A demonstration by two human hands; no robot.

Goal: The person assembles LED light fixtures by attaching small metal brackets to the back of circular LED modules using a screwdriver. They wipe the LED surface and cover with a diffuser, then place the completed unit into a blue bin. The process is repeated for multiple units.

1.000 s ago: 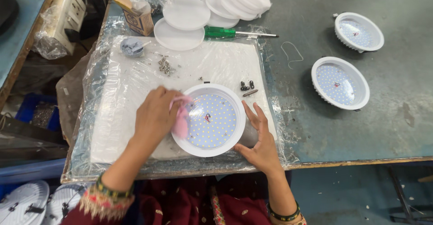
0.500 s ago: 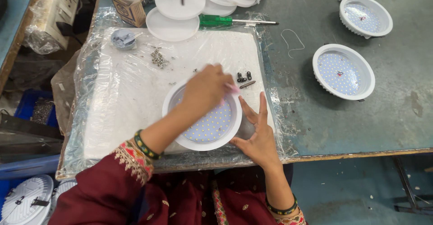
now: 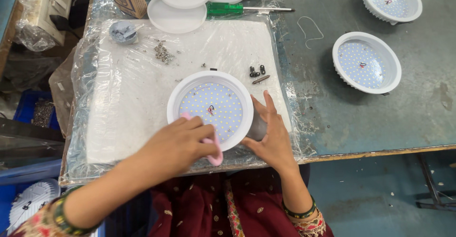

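On the grey desk (image 3: 427, 118), a white pad (image 3: 142, 99) sits close to the near edge, with open room to the right. A round light (image 3: 210, 108) lies on it. The left hand (image 3: 175, 146), back from its far rim, grips a pink cloth (image 3: 214, 155). The right hand (image 3: 270, 137), fingers apart, steadies its side.

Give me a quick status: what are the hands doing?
Left hand holds a pink tool at the round lamp's rim. Right hand steadies the lamp's side. Loose screws lie apart; nothing blocks.
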